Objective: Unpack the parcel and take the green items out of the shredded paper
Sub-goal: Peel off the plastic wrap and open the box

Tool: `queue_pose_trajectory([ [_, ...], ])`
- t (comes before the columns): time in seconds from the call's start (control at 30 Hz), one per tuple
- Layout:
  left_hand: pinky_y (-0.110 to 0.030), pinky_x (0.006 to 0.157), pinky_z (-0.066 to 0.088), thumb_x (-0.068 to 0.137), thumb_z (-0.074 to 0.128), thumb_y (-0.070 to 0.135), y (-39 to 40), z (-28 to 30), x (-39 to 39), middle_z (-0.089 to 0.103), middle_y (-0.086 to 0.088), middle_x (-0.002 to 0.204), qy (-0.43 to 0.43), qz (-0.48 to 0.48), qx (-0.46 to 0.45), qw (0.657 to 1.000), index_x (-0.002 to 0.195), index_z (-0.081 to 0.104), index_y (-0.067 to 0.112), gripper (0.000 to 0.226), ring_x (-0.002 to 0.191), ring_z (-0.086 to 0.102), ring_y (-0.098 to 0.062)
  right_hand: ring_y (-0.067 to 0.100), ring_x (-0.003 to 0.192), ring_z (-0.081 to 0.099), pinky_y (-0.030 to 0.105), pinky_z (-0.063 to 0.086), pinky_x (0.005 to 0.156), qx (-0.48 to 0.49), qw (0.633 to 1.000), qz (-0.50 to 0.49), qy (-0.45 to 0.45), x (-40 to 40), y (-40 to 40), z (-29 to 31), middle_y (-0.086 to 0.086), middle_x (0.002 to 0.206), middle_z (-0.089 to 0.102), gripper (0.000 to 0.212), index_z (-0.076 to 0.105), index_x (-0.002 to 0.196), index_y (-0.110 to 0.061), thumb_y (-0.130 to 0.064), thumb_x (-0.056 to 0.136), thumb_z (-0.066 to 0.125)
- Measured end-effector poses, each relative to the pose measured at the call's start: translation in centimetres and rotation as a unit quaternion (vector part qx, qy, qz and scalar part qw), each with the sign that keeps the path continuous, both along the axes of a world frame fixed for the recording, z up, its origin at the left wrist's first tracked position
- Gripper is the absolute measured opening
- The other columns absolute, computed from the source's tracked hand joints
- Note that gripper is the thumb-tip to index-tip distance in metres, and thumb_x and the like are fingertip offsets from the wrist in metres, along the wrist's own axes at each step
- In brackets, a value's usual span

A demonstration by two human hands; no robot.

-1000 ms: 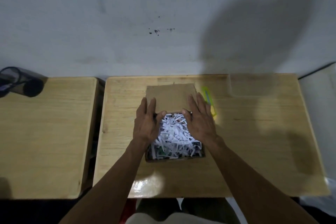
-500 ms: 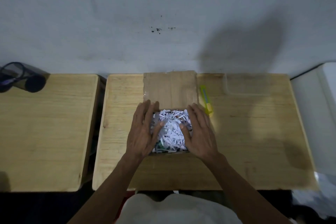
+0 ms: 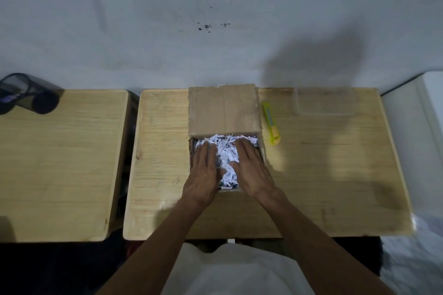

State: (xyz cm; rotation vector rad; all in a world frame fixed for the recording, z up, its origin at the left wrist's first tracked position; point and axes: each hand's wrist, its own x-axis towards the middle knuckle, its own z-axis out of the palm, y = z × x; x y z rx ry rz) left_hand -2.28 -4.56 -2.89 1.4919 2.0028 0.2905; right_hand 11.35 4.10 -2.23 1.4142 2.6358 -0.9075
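Writing I can read: none. Left hand (image 3: pixel 204 170) and right hand (image 3: pixel 251 167) lie flat, fingers relaxed, on shredded paper (image 3: pixel 226 151) mid-frame; I count one box (image 3: pixel 224 110).

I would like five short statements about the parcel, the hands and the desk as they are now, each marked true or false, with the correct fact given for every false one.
1. The cardboard box is open, its flap folded back toward the wall. True.
2. Both hands lie on the shredded paper. True: the left hand and the right hand rest on it with their fingers fairly straight.
3. The right hand holds the yellow-green box cutter. False: the cutter lies on the desk to the right of the box, untouched.
4. A green item is already out on the desk. False: none can be seen outside the box.
5. The clear plastic tray stands on the left desk. False: it is on the same desk as the box, at its far right.
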Motion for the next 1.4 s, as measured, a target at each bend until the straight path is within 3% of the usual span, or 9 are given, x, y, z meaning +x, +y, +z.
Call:
queue_pose_trajectory([
  [0.17,-0.042,0.128,-0.001,0.108,0.041,0.036,1.1,0.2,0.1,-0.009,-0.020,0.169,0.016,-0.023,-0.100,0.995,0.159,-0.008,0.001,0.079,0.157,-0.011,-0.035,0.028,0.149,0.014,0.037,0.014,0.122,-0.013,0.999,-0.015,-0.033,-0.4,-0.1,-0.8,0.014,0.162,0.017,0.067,0.017,0.153,-0.007,-0.030,0.100,0.050],
  [0.4,-0.036,0.123,-0.009,0.103,0.057,0.024,1.9,0.7,-0.3,-0.020,-0.018,0.167,0.005,-0.060,-0.169,0.984,0.157,-0.017,0.003,0.094,0.155,-0.020,-0.034,0.033,0.145,0.020,0.039,0.015,0.120,-0.016,0.996,0.000,-0.085,-0.6,0.3,-0.6,0.017,0.159,0.021,0.075,0.013,0.154,-0.006,-0.035,0.097,0.053],
  [0.63,-0.043,0.125,0.005,0.105,0.052,0.027,1.1,0.5,0.0,-0.003,-0.020,0.169,0.026,-0.056,-0.139,0.988,0.159,-0.007,0.002,0.084,0.156,-0.004,-0.037,0.042,0.127,0.039,0.048,0.031,0.110,0.036,0.991,0.031,-0.122,-0.9,0.5,-1.0,0.027,0.141,0.042,0.076,0.024,0.150,0.001,-0.027,0.091,0.062],
  [0.77,-0.042,0.123,0.014,0.105,0.047,0.019,0.9,0.3,0.2,0.008,-0.021,0.166,0.018,-0.041,-0.107,0.993,0.159,-0.003,0.001,0.076,0.152,0.008,-0.037,0.041,0.124,0.040,0.047,0.034,0.106,0.031,0.993,0.014,-0.112,-0.9,0.3,-0.9,0.027,0.138,0.042,0.072,0.023,0.150,0.000,-0.030,0.094,0.058],
  [0.97,-0.037,0.119,0.017,0.092,0.058,0.002,1.4,0.1,0.1,0.018,-0.021,0.161,0.001,-0.022,-0.100,0.995,0.159,-0.002,0.003,0.090,0.146,0.017,-0.036,0.037,0.129,0.035,0.043,0.029,0.110,0.007,0.996,-0.001,-0.084,-0.9,0.3,-1.1,0.024,0.144,0.035,0.073,0.015,0.153,-0.004,-0.032,0.097,0.053],
  [1.1,-0.039,0.118,0.022,0.091,0.063,0.004,1.2,0.3,0.5,0.027,-0.022,0.156,-0.005,-0.024,-0.090,0.996,0.159,0.000,0.002,0.093,0.143,0.026,-0.037,0.037,0.134,0.029,0.043,0.023,0.114,-0.019,0.996,0.000,-0.085,-1.0,0.5,-0.8,0.021,0.150,0.026,0.075,0.008,0.155,-0.008,-0.032,0.098,0.051],
  [1.4,-0.042,0.116,0.033,0.083,0.083,0.019,1.3,1.2,0.8,0.035,-0.024,0.155,-0.017,-0.012,-0.087,0.996,0.160,-0.004,0.010,0.117,0.143,0.036,-0.038,0.036,0.137,0.028,0.043,0.028,0.112,-0.059,0.995,-0.046,-0.059,-0.6,-0.1,0.3,0.020,0.153,0.025,0.072,0.008,0.155,-0.013,-0.024,0.099,0.050],
])
